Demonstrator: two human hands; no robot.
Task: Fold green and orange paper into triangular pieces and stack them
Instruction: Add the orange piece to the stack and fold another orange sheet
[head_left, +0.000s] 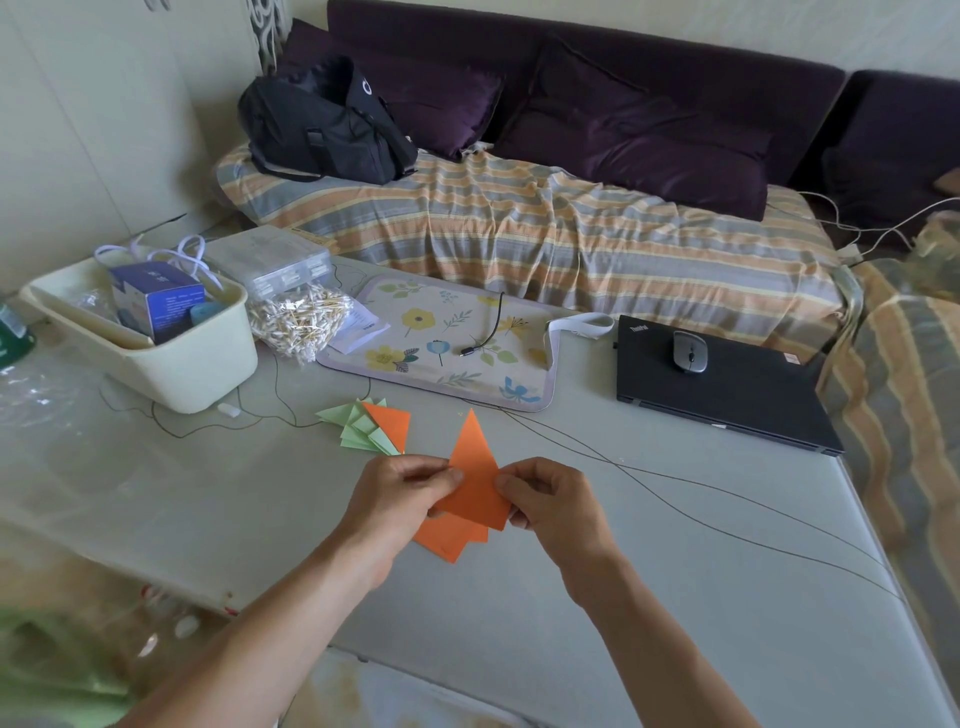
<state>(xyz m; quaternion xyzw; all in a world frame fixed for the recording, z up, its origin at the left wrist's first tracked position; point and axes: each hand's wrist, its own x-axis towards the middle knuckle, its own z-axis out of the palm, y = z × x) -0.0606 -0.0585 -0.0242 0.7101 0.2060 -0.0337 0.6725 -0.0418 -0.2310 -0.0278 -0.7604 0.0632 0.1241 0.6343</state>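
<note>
Head view shows both hands, left hand (402, 493) and right hand (550, 496), pinching the orange paper (475, 483) by its side edges; light, thin, easily creased, best held near corners.

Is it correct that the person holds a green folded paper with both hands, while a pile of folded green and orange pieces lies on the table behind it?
Not quite: the folded paper pinched between the left hand and the right hand is orange, not green, as the head view shows. The rest holds: the pile of folded green and orange pieces lies on the table behind it.
</note>
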